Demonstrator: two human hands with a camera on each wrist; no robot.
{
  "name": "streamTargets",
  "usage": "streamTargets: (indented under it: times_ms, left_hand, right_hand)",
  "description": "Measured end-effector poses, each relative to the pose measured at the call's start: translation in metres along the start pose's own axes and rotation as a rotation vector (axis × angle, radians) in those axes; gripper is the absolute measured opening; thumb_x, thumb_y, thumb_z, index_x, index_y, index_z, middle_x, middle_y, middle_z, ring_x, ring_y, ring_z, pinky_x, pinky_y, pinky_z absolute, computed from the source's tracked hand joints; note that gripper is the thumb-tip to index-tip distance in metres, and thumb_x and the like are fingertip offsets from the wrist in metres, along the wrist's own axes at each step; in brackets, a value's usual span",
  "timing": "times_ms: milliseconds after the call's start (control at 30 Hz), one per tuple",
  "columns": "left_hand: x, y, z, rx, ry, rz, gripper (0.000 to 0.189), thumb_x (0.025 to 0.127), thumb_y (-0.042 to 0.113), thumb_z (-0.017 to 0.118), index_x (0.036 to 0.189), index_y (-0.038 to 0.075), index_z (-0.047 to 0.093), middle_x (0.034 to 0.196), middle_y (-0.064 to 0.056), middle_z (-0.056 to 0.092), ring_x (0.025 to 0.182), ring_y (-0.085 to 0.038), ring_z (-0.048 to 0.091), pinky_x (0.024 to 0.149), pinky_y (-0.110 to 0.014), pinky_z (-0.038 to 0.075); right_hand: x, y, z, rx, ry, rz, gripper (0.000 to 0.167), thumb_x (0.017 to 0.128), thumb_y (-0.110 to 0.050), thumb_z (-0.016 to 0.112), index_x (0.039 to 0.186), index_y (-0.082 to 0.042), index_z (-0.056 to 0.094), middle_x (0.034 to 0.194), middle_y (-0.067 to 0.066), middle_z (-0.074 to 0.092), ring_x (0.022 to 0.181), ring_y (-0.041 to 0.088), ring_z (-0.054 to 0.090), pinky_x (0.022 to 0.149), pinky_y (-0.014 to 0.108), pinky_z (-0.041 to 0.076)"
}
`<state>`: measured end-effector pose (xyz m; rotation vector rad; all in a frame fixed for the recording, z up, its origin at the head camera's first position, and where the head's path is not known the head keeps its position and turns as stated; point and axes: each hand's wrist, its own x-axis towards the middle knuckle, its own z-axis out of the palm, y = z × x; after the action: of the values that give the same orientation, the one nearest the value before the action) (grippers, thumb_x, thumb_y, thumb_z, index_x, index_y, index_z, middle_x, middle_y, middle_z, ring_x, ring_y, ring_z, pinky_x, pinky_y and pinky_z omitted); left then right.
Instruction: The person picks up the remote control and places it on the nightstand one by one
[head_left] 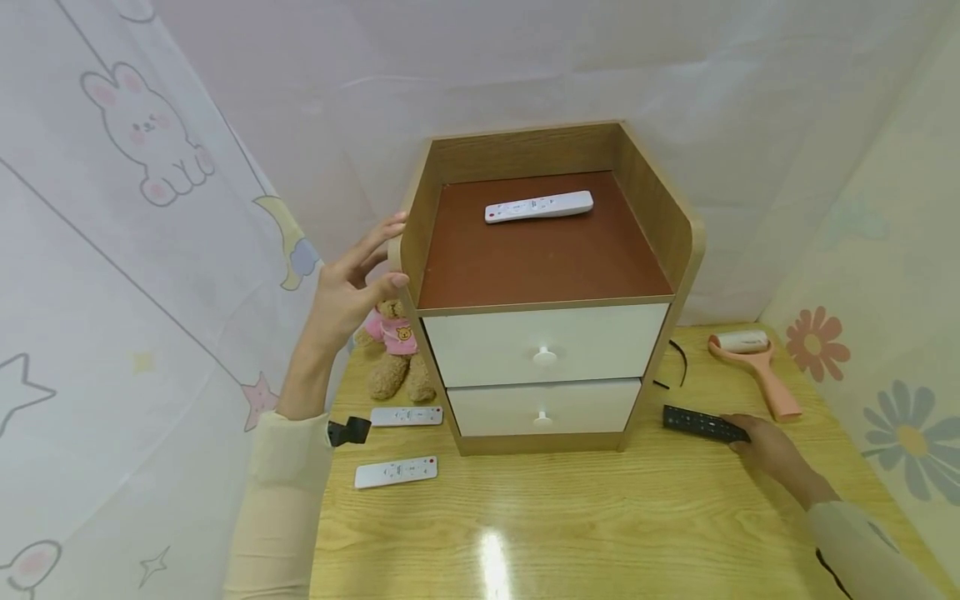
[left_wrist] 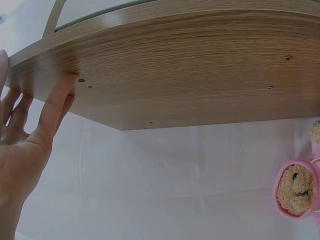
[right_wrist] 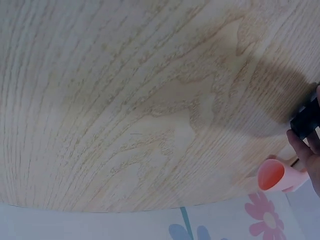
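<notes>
My left hand (head_left: 341, 304) grips the edge of the left side panel of a small wooden cabinet (head_left: 543, 450) with two white drawers, both closed. In the left wrist view, the fingers (left_wrist: 55, 107) touch the panel's wood-grain outer face. A white remote control (head_left: 538, 207) lies on the cabinet's brown top, inside the raised rim. To the right of the cabinet, my right hand (head_left: 772, 454) holds the near end of a black remote control (head_left: 705, 423), low over the table. Only the fingers and one end of that remote show in the right wrist view.
Left of the cabinet lie two more white remotes (head_left: 407, 416) and a teddy bear (head_left: 397, 342) in pink. A peach-handled lint roller (head_left: 772, 383) and a thin black strap (head_left: 681, 358) lie at the right on the wooden table (head_left: 570, 525). Printed cloth walls surround it.
</notes>
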<state>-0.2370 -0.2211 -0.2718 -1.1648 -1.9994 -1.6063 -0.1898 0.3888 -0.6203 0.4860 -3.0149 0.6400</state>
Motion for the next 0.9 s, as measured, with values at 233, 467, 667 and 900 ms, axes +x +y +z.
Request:
streamTargets:
  times_ms: [233,467,667,900]
  left_hand:
    - [0.000,-0.002,-0.001,0.000,-0.001,-0.005,0.053,0.089,0.006,0.067,0.138,-0.003,0.048,0.149,-0.013,0.041,0.120,-0.031,0.053,0.091,-0.028,0.050]
    - [0.002,0.015,0.006,0.016,0.000,-0.003,0.054,0.089,0.007,0.067,0.135,-0.011,0.044,0.148,-0.022,0.039,0.123,-0.031,0.050,0.089,-0.025,0.050]
    - [0.001,0.018,0.007,0.029,0.003,-0.017,0.052,0.090,0.007,0.066,0.136,-0.007,0.047,0.148,-0.017,0.041,0.115,-0.031,0.055,0.081,-0.022,0.053]
    - [0.001,0.017,0.007,0.027,0.010,-0.041,0.051,0.090,0.002,0.065,0.136,-0.007,0.046,0.149,-0.017,0.040,0.114,-0.031,0.056,0.076,-0.021,0.054]
  right_hand:
    - [-0.006,-0.006,-0.013,0.005,0.006,0.029,0.052,0.079,-0.002,0.075,0.126,0.009,0.055,0.121,0.038,0.054,0.103,0.055,0.053,0.081,0.063,0.046]
    - [-0.011,-0.011,-0.022,0.023,0.020,0.038,0.052,0.081,-0.002,0.073,0.128,0.009,0.053,0.124,0.037,0.052,0.105,0.054,0.054,0.081,0.064,0.046]
    - [-0.011,-0.014,-0.031,-0.002,0.079,-0.001,0.051,0.079,0.003,0.073,0.126,0.009,0.054,0.121,0.038,0.053,0.097,0.053,0.058,0.074,0.060,0.050]
    - [-0.008,-0.019,-0.045,-0.006,0.117,-0.018,0.052,0.077,0.005,0.073,0.126,0.010,0.055,0.115,0.036,0.058,0.090,0.050,0.061,0.066,0.055,0.053]
